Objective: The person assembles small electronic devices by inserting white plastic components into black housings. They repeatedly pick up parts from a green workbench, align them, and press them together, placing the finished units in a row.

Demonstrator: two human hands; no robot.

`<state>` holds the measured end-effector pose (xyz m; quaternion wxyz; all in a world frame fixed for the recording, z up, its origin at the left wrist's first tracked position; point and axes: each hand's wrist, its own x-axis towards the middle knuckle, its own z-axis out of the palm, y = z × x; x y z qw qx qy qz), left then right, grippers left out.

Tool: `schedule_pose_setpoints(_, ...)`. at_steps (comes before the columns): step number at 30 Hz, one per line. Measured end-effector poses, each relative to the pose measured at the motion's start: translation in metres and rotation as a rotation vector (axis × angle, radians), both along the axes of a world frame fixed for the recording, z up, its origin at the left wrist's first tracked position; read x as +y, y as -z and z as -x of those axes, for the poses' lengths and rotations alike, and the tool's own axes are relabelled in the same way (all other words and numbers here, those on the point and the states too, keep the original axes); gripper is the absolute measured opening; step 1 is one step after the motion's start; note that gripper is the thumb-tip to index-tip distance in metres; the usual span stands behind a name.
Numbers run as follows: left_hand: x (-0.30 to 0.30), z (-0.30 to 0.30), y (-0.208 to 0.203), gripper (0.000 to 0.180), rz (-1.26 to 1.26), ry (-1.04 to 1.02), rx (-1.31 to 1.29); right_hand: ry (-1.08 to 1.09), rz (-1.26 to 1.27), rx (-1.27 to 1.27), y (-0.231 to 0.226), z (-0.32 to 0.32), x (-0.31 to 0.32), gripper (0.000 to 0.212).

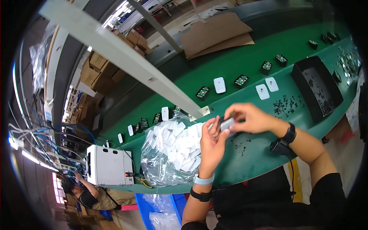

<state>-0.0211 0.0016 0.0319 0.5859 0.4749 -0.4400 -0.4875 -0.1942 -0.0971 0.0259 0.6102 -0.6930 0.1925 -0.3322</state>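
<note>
Over the near edge of the green bench, my left hand and my right hand both grip a small light-grey plastic case. A dark part shows at its upper left side, between my fingers. My right thumb and fingers pinch the case from the right, while the left fingers support it from the other side. Beside my left hand lies a clear plastic bag full of white plastic covers. Small black pieces are scattered on the bench below my right hand.
Black cases with circuit boards and white covers stand along the green belt. A black tray and a heap of small black parts are at right. A metal post rises ahead. A white machine stands left; another person works beyond.
</note>
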Motion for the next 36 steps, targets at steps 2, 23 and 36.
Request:
schedule_pose_setpoints(2, 0.006, -0.009, -0.006, 0.045, 0.133, -0.096, -0.259, 0.083, 0.102, -0.054, 0.003, -0.001, -0.049, 0.035)
schedule_pose_setpoints(23, 0.066, -0.031, 0.028, 0.033, 0.044, -0.083, -1.204, 0.067, 0.675, 0.512, -0.020, -0.004, -0.042, 0.011)
schedule_pose_setpoints(36, 0.076, -0.023, 0.040, 0.040, -0.053, -0.273, -0.522, 0.005, 0.690, 0.518, 0.017, -0.024, -0.003, 0.007)
